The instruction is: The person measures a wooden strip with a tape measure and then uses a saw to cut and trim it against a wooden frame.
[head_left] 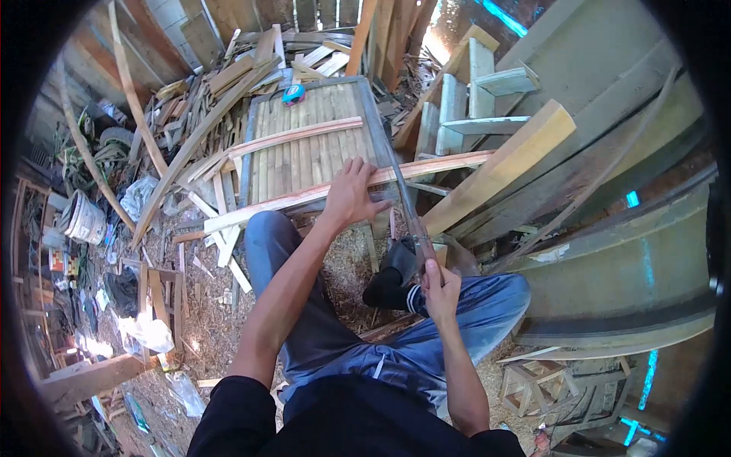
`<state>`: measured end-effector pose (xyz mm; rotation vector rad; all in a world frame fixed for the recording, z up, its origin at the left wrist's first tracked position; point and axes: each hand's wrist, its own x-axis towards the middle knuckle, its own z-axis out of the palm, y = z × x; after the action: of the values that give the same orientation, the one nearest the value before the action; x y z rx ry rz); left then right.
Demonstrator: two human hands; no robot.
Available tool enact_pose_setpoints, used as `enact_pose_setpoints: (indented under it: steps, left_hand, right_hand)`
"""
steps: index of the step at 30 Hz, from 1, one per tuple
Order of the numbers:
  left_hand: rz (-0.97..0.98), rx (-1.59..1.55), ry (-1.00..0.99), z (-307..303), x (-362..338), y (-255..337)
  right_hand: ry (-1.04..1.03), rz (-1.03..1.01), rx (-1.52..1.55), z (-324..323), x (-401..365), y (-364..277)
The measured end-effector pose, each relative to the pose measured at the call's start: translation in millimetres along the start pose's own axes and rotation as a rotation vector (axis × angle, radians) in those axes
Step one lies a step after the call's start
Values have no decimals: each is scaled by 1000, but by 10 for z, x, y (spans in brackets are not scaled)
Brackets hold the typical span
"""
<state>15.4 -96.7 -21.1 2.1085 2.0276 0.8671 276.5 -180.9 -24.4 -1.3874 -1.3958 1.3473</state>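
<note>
A long wooden strip (282,199) with reddish edges lies crosswise over a framed slatted panel (308,164). My left hand (352,194) presses on this strip, fingers curled over it and thumb stretched to the right. In my right hand (440,292) is the handle of a hand saw, its fingers wrapped round the grip. The narrow dark saw blade (405,192), seen nearly edge-on, crosses the strip just right of my left hand. Whether its teeth are in the wood cannot be made out. Farther up the panel rests a second, shorter strip (301,137).
A blue and pink tape measure (293,94) sits at the panel's far edge. A thick plank (518,164) slants up at right, by a pale wooden step frame (476,99). Scrap wood (221,84) is heaped behind; a white bucket (82,218) stands left. Shavings cover the ground.
</note>
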Motion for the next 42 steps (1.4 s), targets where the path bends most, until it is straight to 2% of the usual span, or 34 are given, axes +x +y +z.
enact_pose_setpoints:
  steps: [2, 9, 13, 20, 25, 35, 38, 40, 42]
  left_hand:
    - [45, -57, 18, 5, 0, -68]
    - [111, -24, 0, -51, -33, -76]
    - [63, -2, -34, -6, -27, -59]
    - [71, 5, 11, 15, 43, -114]
    - [28, -8, -22, -19, -11, -24]
    - [-5, -10, -3, 46, 4, -37]
    - [16, 7, 20, 2, 55, -35]
    - [-11, -11, 6, 65, -25, -21]
    - [-19, 3, 67, 44, 39, -81]
  right_hand:
    - [-19, -75, -57, 6, -16, 10]
    - [-51, 52, -22, -104, -265, -260]
    - [-41, 146, -4, -232, -566, -385]
    - [18, 108, -90, -96, -445, -371]
    - [-33, 80, -223, -209, -568, -460]
    - [-30, 144, -229, -154, -415, -502]
    - [24, 94, -175, 30, -44, -513]
    - [66, -116, -282, 313, 116, -668]
    - [63, -128, -237, 360, 310, -598]
